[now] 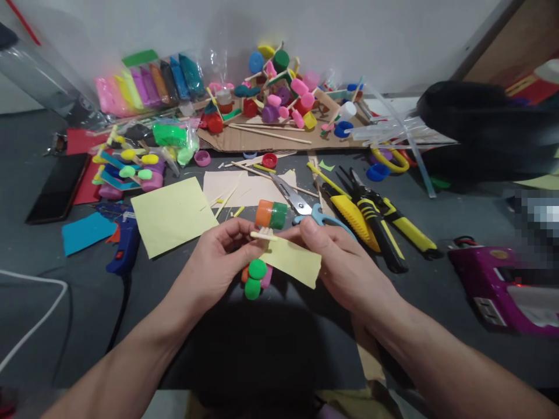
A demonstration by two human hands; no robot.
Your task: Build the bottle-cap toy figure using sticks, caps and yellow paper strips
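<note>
With our left hand (238,243), we are pinching a small pale stick piece (264,236) between thumb and forefinger, at the left end of a pale yellow strip (294,260). Our right hand (343,256) is bending in around the strip's other end; its fingers are mostly hiding, so we cannot tell how tightly that grip is closing.

Just beyond our left fingertips, an orange cap (264,213) and a green cap (279,215) are sitting side by side, touching. Below the strip, two green discs (255,279) are showing, with orange and pink parts partly hiding behind them.

Past our right thumb, the blue-handled scissors (301,203) are lying open on the bench (174,366), their blades pointing away to the left over a pale pink sheet (227,185). Right of them we are seeing a yellow cutter (356,221) and black-and-yellow pliers (381,233).

Left of our hands, a pale yellow square sheet (172,215) is lying near the blue glue gun (126,238) and a blue paper piece (88,233). Further left, a dark phone (59,189) is resting partly beside red paper.

Toward the wall, a heap of colourful caps and sticks (283,96) is covering much of a cardboard sheet (244,138), and bagged clay bars (151,82) are standing to its left. At the far right, a purple power strip (493,285) is lying on the bench.
</note>
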